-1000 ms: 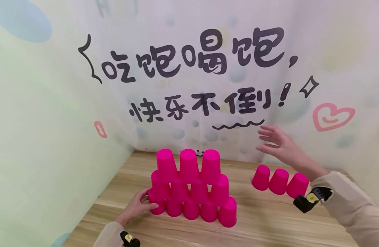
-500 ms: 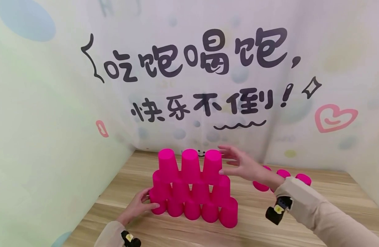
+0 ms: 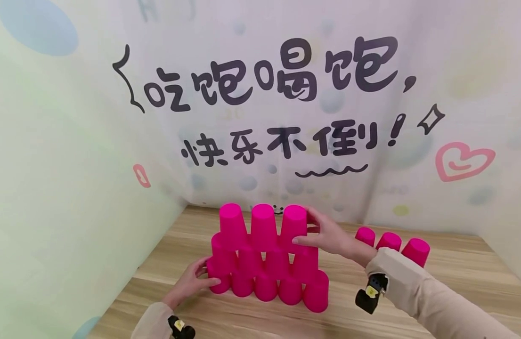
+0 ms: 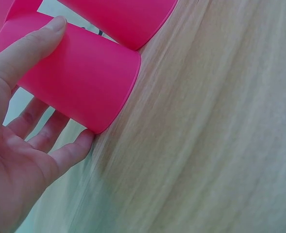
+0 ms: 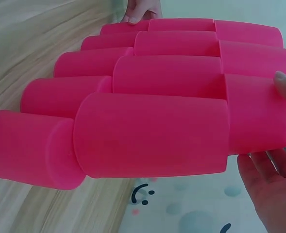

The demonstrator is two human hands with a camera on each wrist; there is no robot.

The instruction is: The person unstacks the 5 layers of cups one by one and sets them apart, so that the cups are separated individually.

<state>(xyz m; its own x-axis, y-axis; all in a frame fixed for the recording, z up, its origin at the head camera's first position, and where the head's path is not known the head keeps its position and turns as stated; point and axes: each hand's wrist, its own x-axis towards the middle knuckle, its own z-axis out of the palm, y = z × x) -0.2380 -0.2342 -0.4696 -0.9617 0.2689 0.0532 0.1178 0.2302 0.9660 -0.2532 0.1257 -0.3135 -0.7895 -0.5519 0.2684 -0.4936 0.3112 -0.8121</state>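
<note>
Upside-down pink cups stand stacked in three rows, the top row holding three and each lower row several. At the left end, my left hand grips the bottom-row cup, thumb on its front and fingers round its far side. My right hand holds the right-end top cup between thumb and fingers; in the right wrist view the thumb lies on that cup and the fingers are beside and partly behind it.
Three more upside-down pink cups stand in a row on the wooden table to the right, partly behind my right sleeve. A printed cloth backdrop rises behind the table, and a pale wall runs along the left.
My right hand has moved left from above the separate cups to the top row's right-end cup and closed round it. My left hand stays at the bottom-left cup.
</note>
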